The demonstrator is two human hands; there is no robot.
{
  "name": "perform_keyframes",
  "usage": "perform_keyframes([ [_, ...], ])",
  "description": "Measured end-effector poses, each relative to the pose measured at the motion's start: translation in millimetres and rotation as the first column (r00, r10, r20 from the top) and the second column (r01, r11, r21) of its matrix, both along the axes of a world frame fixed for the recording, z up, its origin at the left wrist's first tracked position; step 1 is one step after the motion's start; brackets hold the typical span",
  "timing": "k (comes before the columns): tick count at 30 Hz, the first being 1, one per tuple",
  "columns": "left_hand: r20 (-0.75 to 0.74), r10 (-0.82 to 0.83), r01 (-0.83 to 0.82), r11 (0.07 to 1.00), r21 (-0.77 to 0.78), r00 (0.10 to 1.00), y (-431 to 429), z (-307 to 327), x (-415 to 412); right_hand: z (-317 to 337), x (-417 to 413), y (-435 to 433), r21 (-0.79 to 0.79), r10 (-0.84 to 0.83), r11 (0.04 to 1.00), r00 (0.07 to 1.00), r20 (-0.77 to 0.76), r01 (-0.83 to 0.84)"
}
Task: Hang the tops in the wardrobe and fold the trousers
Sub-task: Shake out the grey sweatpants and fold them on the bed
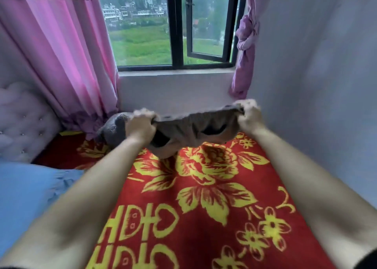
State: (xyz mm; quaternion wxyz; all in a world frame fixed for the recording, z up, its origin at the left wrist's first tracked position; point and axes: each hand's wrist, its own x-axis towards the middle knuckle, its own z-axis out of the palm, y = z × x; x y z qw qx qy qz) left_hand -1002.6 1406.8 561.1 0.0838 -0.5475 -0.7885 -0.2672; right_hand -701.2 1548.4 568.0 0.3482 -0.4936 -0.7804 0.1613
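Room: a bedroom corner; a black-framed window (175, 34) looks out on green fields; a pink curtain (61, 54) hangs at the left; a plain wall is at the right.
Bed: a red blanket (204, 207) with yellow flowers covers most of it; a blue sheet (26, 191) lies at the left edge; a padded headboard (22, 121) stands beyond.
Garment: a brown garment (193, 126) is stretched between both hands, raised above the far part of the blanket; its lower part sags toward the bed; dark pocket-like openings suggest trousers.
Grey heap: a grey bundle (112, 130) lies on the bed just behind the left hand; what it is I cannot tell.
Left hand: the left hand (140, 126) has its fingers curled round one end of the top edge.
Right hand: the right hand (250, 115) grips the other end likewise.
Step in hand: probably spreading the trousers out to fold them.
Doing it well: keep the top edge taut and level; shake the legs straight; lay them flat on the open blanket, seams matched, before the first fold.
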Motion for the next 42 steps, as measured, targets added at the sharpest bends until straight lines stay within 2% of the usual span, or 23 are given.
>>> perform_keyframes([
  [3,0.097,0.015,0.005,0.978,-0.207,0.995,-28.0,-73.5,18.1,-69.0,14.2,-31.2,-0.167,0.001,0.985,0.978,0.207,0.034],
  [7,0.137,0.050,0.013,0.906,-0.424,0.989,-66.6,-139.9,37.2,-129.4,31.6,-73.5,-0.277,0.038,0.959,0.939,0.342,0.062],
  [11,0.091,0.056,0.006,0.822,-0.570,0.994,-112.7,-183.8,49.6,-171.7,50.1,-123.3,-0.334,0.098,0.938,0.859,0.502,0.088],
  [15,0.054,0.028,0.013,0.768,-0.640,0.998,-162.8,-225.7,66.1,-217.4,69.6,-179.2,-0.369,0.159,0.925,0.785,0.599,0.094],
  [21,0.019,-0.043,0.044,0.686,-0.727,0.999,-240.8,-320.4,101.6,-317.0,105.9,-271.8,-0.464,0.263,0.880,0.710,0.653,0.101],
  [25,-0.045,-0.118,0.035,0.597,-0.801,0.992,-291.1,-393.8,128.0,-388.4,126.9,-328.4,-0.519,0.351,0.849,0.630,0.693,0.098],
  [30,-0.096,-0.096,-0.029,0.538,-0.842,0.991,-338.8,-477.1,148.3,-470.4,144.8,-377.6,-0.544,0.378,0.833,0.619,0.689,0.097],
  [32,-0.074,-0.063,-0.035,0.473,-0.880,0.995,-349.9,-502.7,152.4,-496.0,147.1,-388.3,-0.564,0.390,0.822,0.641,0.661,0.082],
  [34,-0.022,-0.056,0.000,0.370,-0.929,0.998,-357.8,-531.3,159.0,-525.3,148.4,-397.9,-0.609,0.417,0.791,0.668,0.616,0.068],
  [36,0.027,0.013,0.022,0.298,-0.954,1.000,-364.0,-551.8,164.9,-549.8,148.1,-405.2,-0.661,0.461,0.747,0.665,0.587,0.066],
  [38,0.017,0.074,-0.008,0.320,-0.947,0.997,-367.0,-566.6,170.5,-569.4,147.4,-410.3,-0.684,0.479,0.725,0.656,0.583,0.077],
  [39,-0.012,0.057,-0.033,0.371,-0.928,0.998,-367.1,-572.0,173.4,-577.2,147.2,-412.1,-0.671,0.468,0.737,0.656,0.592,0.081],
  [42,-0.086,-0.103,-0.019,0.524,-0.852,0.991,-360.5,-584.7,182.5,-594.8,147.0,-413.4,-0.566,0.419,0.822,0.604,0.678,0.064],
])
